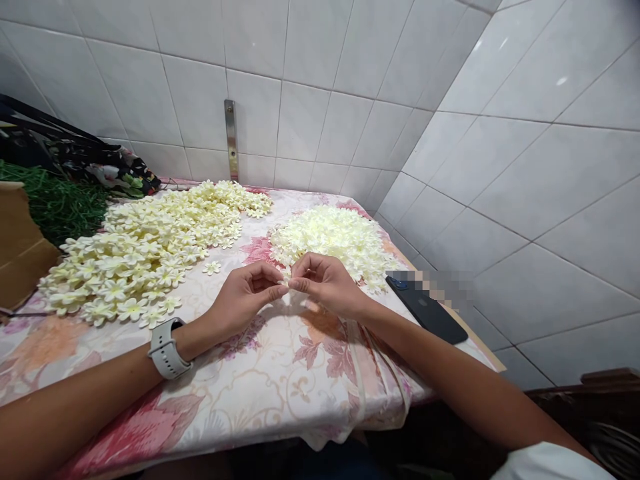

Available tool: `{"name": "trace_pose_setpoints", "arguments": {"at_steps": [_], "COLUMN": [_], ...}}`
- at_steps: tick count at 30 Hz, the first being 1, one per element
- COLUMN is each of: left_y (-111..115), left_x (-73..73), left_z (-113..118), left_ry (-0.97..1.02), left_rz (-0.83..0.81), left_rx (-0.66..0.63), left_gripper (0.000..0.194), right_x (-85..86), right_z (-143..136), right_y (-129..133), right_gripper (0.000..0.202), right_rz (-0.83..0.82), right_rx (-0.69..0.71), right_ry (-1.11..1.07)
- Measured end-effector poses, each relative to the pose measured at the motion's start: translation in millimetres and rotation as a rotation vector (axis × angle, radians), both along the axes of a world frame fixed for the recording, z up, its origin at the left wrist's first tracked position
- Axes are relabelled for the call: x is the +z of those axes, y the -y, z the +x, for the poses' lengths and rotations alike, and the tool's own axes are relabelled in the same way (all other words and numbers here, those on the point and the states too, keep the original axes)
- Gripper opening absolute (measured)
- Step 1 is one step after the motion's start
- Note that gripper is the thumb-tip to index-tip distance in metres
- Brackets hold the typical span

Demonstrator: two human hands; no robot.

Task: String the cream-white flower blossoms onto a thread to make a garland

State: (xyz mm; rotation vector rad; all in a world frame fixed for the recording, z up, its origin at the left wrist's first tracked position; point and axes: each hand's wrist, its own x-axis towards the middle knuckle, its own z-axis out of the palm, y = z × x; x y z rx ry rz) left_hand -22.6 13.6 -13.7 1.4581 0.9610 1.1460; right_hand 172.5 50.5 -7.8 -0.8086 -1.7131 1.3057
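Note:
My left hand (253, 293) and my right hand (325, 283) meet over the middle of the table, both with thumb and forefinger pinched. Between their fingertips is a small white artificial flower (287, 279), mostly covered by the fingers. Behind my right hand lies a pile of white, frilly artificial flowers (335, 233). A longer heap of cream five-petalled flowers (150, 247) with yellow centres spreads to the left. One loose cream flower (212, 268) rests on the cloth near my left hand.
A floral tablecloth (240, 393) covers the table. By my right forearm lies a dark phone (430, 310). Green artificial grass (60, 207), a cardboard box (23, 247) and a dark floral bag (95, 160) crowd the left. Tiled walls (325, 120) close off the back and right.

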Motion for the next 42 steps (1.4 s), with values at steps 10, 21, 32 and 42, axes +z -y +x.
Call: {"name": "trace_pose_setpoints", "arguments": {"at_steps": [10,21,32,42], "left_y": [-2,-2,1,-5], "left_x": [-0.4,-2.9,3.3,-1.9], "left_z": [0,0,1,2], "left_ry": [0.007,0.043,0.022,0.198], "left_rz": [0.021,-0.022,-0.071,-0.247], "left_rx": [0.096,-0.006,-0.024,0.114], "left_gripper": [0.027,0.026,0.025,0.042], "right_x": [0.6,2.9,1.1,5.4], "right_z": [-1,0,1,8], "right_y": [1,1,-2,-12], "right_gripper": [0.041,0.049,0.048,0.037], "right_rz": [-0.095,-0.101,-0.127,-0.112], "right_rx": [-0.006,-0.065,-0.019,-0.086], "right_ry": [-0.049,-0.05,-0.102,-0.087]}}
